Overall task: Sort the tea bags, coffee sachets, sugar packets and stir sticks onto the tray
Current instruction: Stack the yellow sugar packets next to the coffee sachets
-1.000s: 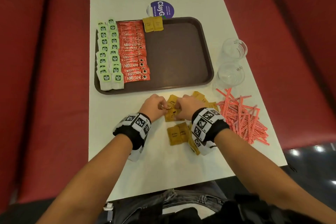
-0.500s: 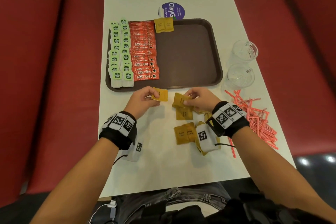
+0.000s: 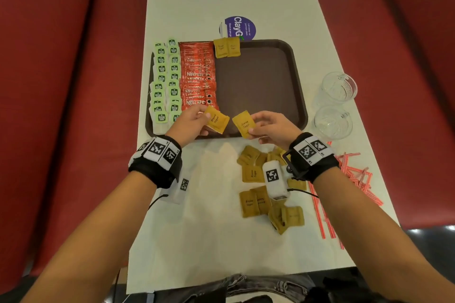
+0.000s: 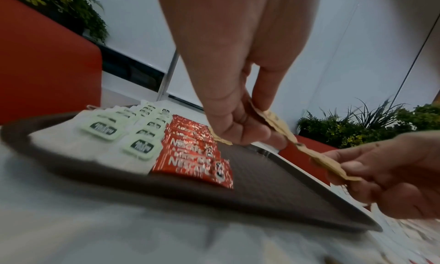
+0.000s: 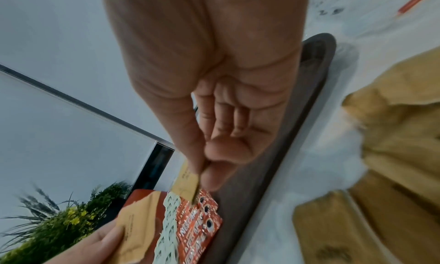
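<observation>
My left hand [image 3: 202, 121] pinches one brown sugar packet [image 3: 217, 119] and my right hand [image 3: 254, 126] pinches another [image 3: 245, 123]. Both packets hang side by side over the front edge of the brown tray [image 3: 258, 86]. The left wrist view shows my left hand's packet [image 4: 269, 117] edge-on between thumb and fingers. On the tray, green tea bags [image 3: 165, 81] fill the left columns, with red coffee sachets [image 3: 198, 76] beside them. Two sugar packets [image 3: 226, 47] lie at the tray's back edge. More sugar packets [image 3: 253, 172] lie loose on the table under my right wrist. Red stir sticks [image 3: 354, 179] are scattered at the right.
Two clear plastic cups [image 3: 338, 90] [image 3: 332, 122] stand right of the tray. A purple round sticker [image 3: 237, 28] lies behind the tray. Red bench seats flank the narrow white table [image 3: 209, 229]. The tray's right half is bare.
Both hands have lifted from the loose pile on the table and moved forward over the tray's front edge, each carrying one sugar packet.
</observation>
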Motion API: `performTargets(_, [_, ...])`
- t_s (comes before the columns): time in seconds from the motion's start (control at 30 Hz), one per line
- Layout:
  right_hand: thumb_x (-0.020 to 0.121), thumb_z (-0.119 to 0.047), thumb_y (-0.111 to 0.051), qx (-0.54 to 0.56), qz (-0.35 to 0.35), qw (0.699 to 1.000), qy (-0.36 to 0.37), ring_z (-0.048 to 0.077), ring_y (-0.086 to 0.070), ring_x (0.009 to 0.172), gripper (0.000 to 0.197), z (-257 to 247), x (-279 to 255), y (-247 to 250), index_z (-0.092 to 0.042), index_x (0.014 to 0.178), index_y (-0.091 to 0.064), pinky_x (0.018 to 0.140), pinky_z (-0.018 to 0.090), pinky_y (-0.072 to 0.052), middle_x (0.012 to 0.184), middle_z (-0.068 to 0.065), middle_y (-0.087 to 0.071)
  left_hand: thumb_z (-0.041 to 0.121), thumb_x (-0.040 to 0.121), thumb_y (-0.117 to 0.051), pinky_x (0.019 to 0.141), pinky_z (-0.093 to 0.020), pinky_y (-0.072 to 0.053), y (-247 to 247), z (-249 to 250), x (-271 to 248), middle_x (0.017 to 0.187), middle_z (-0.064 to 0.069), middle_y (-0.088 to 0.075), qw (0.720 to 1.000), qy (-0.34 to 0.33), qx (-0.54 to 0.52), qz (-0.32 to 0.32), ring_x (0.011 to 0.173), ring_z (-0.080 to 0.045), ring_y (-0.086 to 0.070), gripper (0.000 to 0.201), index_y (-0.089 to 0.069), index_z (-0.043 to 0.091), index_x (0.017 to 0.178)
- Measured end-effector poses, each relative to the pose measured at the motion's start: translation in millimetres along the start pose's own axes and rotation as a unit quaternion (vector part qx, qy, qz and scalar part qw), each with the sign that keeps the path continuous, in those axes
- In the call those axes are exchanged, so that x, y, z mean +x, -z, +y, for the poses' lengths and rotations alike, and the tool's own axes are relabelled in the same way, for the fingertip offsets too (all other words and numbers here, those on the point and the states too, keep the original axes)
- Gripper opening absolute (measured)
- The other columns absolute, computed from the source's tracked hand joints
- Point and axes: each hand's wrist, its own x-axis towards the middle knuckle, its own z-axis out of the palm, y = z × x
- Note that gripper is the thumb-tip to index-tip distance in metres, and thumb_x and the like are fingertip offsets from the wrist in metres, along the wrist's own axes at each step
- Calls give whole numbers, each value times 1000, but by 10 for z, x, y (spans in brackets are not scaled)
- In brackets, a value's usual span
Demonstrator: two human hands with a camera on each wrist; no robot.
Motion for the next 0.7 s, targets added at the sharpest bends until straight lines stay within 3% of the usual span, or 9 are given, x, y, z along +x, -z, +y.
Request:
performTargets(0.07, [86, 5, -58, 26, -4, 1000, 2, 12, -66, 70, 31, -88, 95, 34, -4, 116, -54, 55, 17, -51, 86, 9, -66, 9, 98, -41, 57, -12, -50, 56, 142, 161, 82, 0, -57, 1000, 13, 11, -6, 61, -2, -59, 20, -52, 19, 84])
performTargets(0.2, [88, 4, -56, 31, -9, 999, 4, 16, -67, 72, 34, -307, 352, 124, -11, 117, -51, 52, 18, -53, 90, 12, -66, 4, 95, -45, 58, -13, -53, 176, 466, 510, 81, -3, -57, 998, 36, 37, -41, 66, -9, -57, 14, -57, 11, 93])
performTargets(0.3, [92, -4, -53, 47, 10, 999, 19, 11, -67, 61, 13, -491, 632, 216, -15, 99, -53, 49, 19, -50, 85, 9, -64, 5, 93, -50, 60, -15, -54, 258, 705, 837, 89, -7, -61, 989, 30, 127, -64, 69, -12, -59, 18, -59, 9, 108])
performTargets(0.4, [93, -10, -53, 20, 55, 998, 17, 4, -64, 55, 17, -653, 996, 353, -22, 81, -50, 55, 23, -48, 80, 1, -62, 11, 91, -55, 63, -19, -52, 269, 932, 1204, 94, -4, -61, 964, -8, 252, -83, 67, -9, -57, 23, -60, 12, 114])
performTargets(0.53, [92, -11, -56, -29, 109, 994, 14, 11, -54, 67, 22, -843, 1465, 506, -22, 73, -52, 52, 20, -48, 80, 4, -56, 12, 91, -56, 57, -18, -44, 193, 1099, 1671, 75, -1, -57, 941, -20, 329, -74, 57, -10, -51, 23, -61, 8, 113])
performTargets(0.6, [91, -10, -56, -27, 122, 992, 6, 12, -54, 67, 21, -905, 1669, 564, -20, 73, -53, 53, 21, -47, 79, 5, -56, 10, 91, -54, 58, -18, -44, 136, 1101, 1869, 73, -1, -56, 937, -9, 340, -76, 56, -10, -51, 24, -60, 7, 115])
performTargets(0.7, [91, -12, -57, -63, 123, 990, 4, 16, -56, 79, 5, -966, 1875, 598, -16, 90, -59, 57, 22, -46, 89, 7, -58, 12, 92, -55, 61, -16, -43, 89, 1068, 2092, 89, -7, -61, 924, -11, 378, -63, 59, -8, -53, 23, -63, 8, 113])
